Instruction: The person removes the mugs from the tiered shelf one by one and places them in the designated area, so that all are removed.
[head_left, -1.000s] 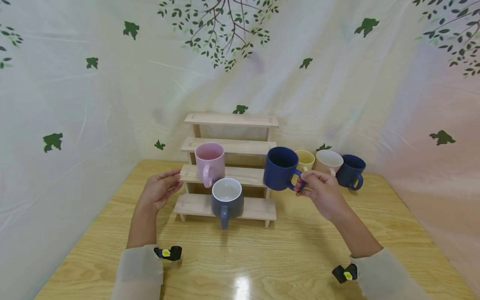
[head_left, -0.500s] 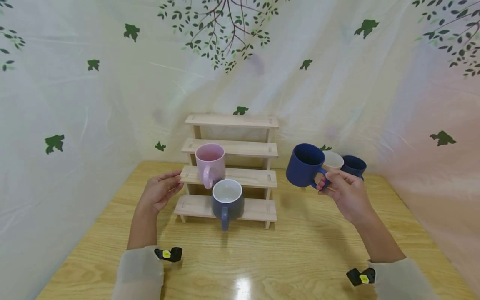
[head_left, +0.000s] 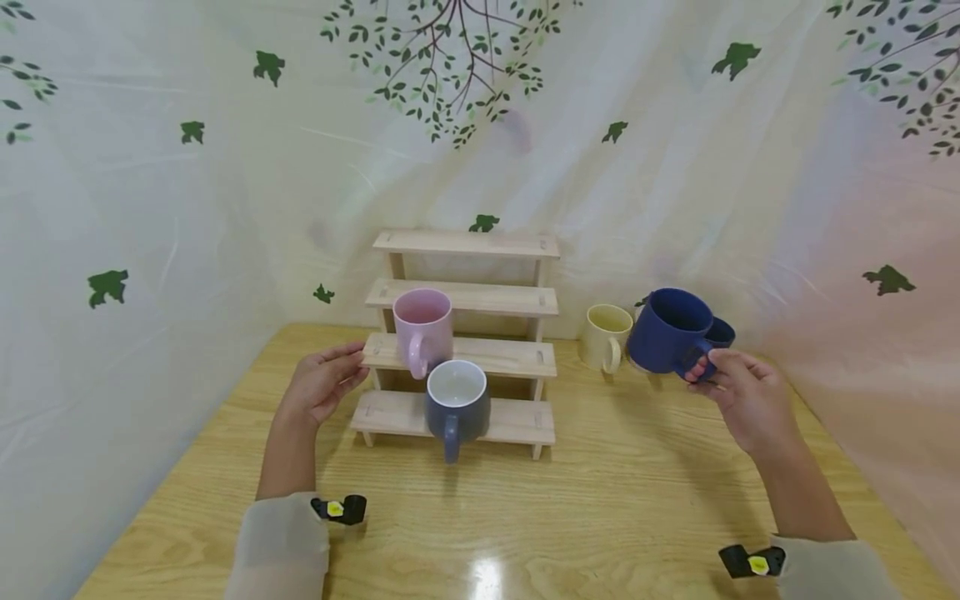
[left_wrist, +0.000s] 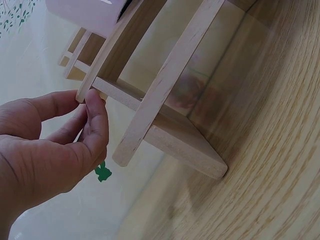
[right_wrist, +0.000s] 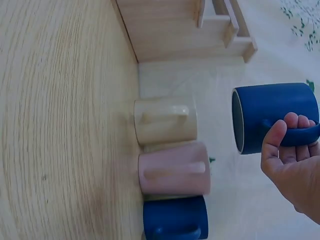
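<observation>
Two hands working: right hand [head_left: 750,400] gripping big blue mug [head_left: 667,332] by handle, fingers curled round it, holding it up in air at 3 o'clock of wooden rack [head_left: 465,333], just in front of yellow mug [head_left: 604,336] & other mugs. Left hand [head_left: 322,387] resting w/ loose straight fingers on rack's 9 o'clock edge, holding nothing. Sitting on rack steps: pink mug [head_left: 422,327], gray mug [head_left: 456,402].
</observation>
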